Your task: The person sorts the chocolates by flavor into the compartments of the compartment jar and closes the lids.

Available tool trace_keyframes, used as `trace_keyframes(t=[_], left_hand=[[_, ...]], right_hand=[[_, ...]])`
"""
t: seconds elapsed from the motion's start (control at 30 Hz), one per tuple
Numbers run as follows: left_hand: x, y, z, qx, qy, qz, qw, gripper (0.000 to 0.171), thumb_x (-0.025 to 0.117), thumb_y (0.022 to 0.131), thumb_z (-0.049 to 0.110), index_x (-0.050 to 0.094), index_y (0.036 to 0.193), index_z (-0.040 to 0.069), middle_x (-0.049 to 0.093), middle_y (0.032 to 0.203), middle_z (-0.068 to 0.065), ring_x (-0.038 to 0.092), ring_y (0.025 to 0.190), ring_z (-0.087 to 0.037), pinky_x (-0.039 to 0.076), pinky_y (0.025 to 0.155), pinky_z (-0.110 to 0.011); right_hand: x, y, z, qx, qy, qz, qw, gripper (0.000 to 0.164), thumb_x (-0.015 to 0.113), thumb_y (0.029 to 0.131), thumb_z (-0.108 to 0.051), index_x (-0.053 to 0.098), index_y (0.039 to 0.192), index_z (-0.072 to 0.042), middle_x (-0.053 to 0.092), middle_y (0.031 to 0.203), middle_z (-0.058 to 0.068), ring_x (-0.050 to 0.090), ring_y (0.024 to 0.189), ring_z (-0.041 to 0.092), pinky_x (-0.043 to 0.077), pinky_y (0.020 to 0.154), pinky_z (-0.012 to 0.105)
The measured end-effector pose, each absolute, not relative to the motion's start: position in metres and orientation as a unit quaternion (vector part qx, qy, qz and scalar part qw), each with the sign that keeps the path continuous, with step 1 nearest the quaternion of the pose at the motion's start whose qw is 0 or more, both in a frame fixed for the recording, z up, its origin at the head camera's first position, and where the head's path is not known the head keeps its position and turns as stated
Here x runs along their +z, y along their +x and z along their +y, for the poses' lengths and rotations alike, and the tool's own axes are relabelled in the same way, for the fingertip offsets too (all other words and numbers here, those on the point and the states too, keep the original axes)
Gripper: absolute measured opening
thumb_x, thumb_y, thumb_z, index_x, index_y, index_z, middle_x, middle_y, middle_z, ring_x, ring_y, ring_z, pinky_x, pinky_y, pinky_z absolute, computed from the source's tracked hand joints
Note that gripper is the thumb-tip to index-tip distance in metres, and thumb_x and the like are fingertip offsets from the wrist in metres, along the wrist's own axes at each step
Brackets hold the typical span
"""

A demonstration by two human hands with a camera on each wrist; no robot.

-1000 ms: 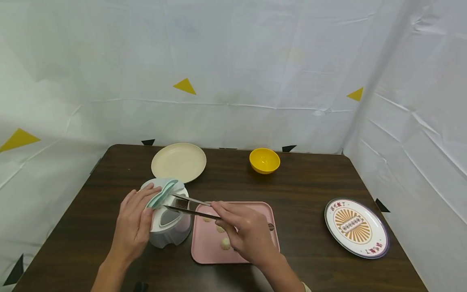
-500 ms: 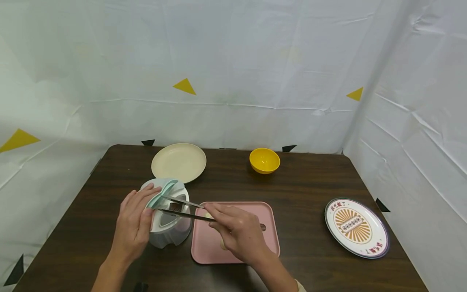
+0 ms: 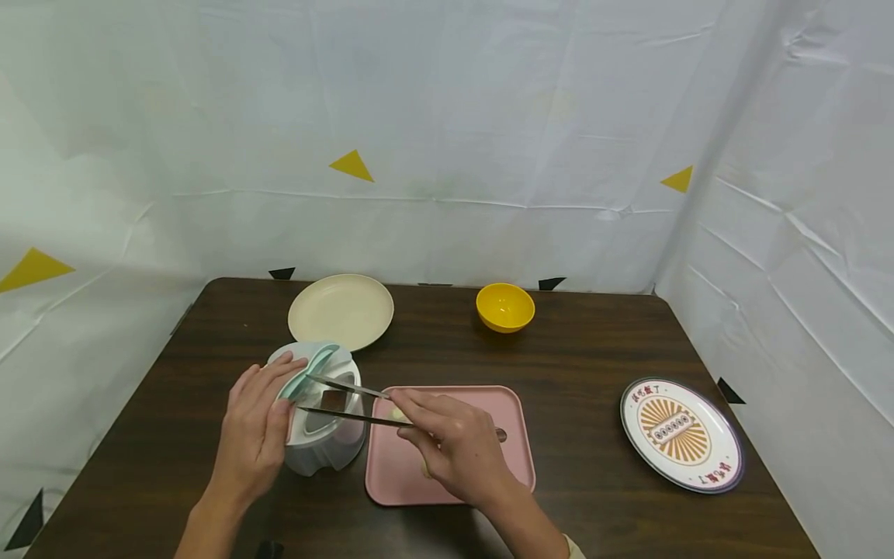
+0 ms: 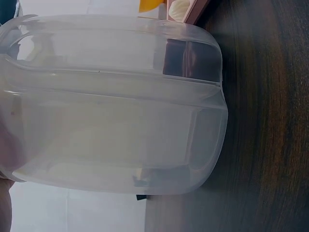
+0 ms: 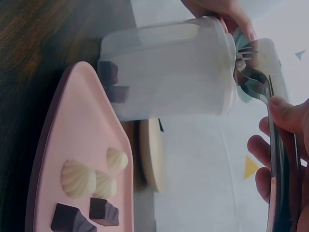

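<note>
In the head view, my left hand [image 3: 254,423] grips the top of a translucent plastic container [image 3: 328,446], its fingers over the raised teal flap [image 3: 317,369] of the white lid. My right hand [image 3: 450,439] holds metal serving tongs [image 3: 349,417] level over the lid opening, the two arms apart. The right wrist view shows one fork-shaped tip and one spoon-shaped tip close at the flap. A brown patch [image 3: 334,401] shows between the arms; I cannot tell whether the tongs hold anything. Two dark chocolate pieces [image 5: 107,72] lie at the container's bottom.
A pink tray [image 3: 482,400] beside the container bears white swirled pieces [image 5: 77,179] and dark chocolates [image 5: 67,220]. Behind stand a cream plate [image 3: 341,310] and a yellow bowl [image 3: 506,309]. A patterned white plate [image 3: 680,435] lies at the right of the dark table [image 3: 573,373].
My right hand has moved a little left with the tongs, whose tips have come closer to the teal flap. The left hand and container have stayed in place.
</note>
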State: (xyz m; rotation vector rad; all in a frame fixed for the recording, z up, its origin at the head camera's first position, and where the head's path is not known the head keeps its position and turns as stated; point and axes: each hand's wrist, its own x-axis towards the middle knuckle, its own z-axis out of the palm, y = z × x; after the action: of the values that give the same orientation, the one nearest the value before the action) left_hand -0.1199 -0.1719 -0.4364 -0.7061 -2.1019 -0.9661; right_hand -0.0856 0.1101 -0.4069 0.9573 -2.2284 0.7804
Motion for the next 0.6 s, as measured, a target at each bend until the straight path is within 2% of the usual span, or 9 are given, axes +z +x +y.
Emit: trace_keyframes(t=[0.37,0.6], left_hand=[[-0.4367,-0.1206,-0.1723,-0.370,-0.268,-0.815,0.355,0.038,0.043,0.094,0.014,0.066,0.123,0.003,0.064,0.126,-0.013,0.051,0.127,-0.034,0.019,0.112,-0.052],[-0.4361,-0.1210,-0.1723,-0.370,-0.270,-0.815,0.356,0.038,0.043,0.095,0.014,0.066,0.123,0.003,0.064,0.125,-0.013,0.051,0.127,-0.034,0.020,0.112,-0.052]], right_hand=[[-0.4082,-0.0856,0.1133,0.311,0.352,-0.837,0.280,0.053,0.076,0.084,-0.013,0.062,0.135,-0.017,0.064,0.128,-0.006,0.061,0.113,0.004,0.051,0.082,0.023],[-0.4156,-0.0871,0.1070,0.325,0.351,-0.833,0.278,0.051,0.075,0.085,-0.013,0.062,0.134,-0.016,0.064,0.128,-0.008,0.063,0.106,0.003,0.048,0.070,0.014]])
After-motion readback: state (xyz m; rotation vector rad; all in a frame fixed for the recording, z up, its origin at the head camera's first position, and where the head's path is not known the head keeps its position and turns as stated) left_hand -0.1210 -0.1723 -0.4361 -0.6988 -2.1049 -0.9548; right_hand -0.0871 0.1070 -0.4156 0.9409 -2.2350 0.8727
